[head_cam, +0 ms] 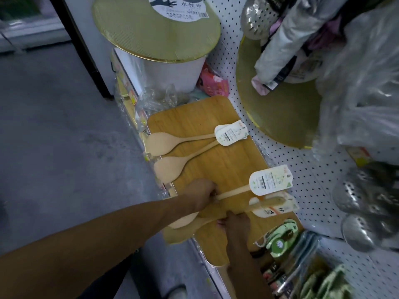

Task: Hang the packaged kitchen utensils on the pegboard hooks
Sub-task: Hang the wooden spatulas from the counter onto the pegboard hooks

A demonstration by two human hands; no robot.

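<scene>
Two wooden spoons point(172, 143) with white card tags point(230, 134) lie on a bamboo cutting board point(216, 169) on the shelf. My left hand point(201, 194) grips the handle of a third tagged wooden spoon point(234, 192) whose tag point(271, 182) points toward the white pegboard point(306, 186). My right hand point(236, 225) holds the handle of a fourth wooden utensil point(265, 205) just below it, its card label near the pegboard. Both utensil heads lie under my hands.
Round gold boards point(155, 29) hang on the pegboard, one point(278, 113) to the right. Metal skimmers point(367, 203), a plastic bag point(362, 83) and wrapped goods hang at right. Green packaged items point(280, 240) fill the shelf below. The grey floor point(54, 137) is at left.
</scene>
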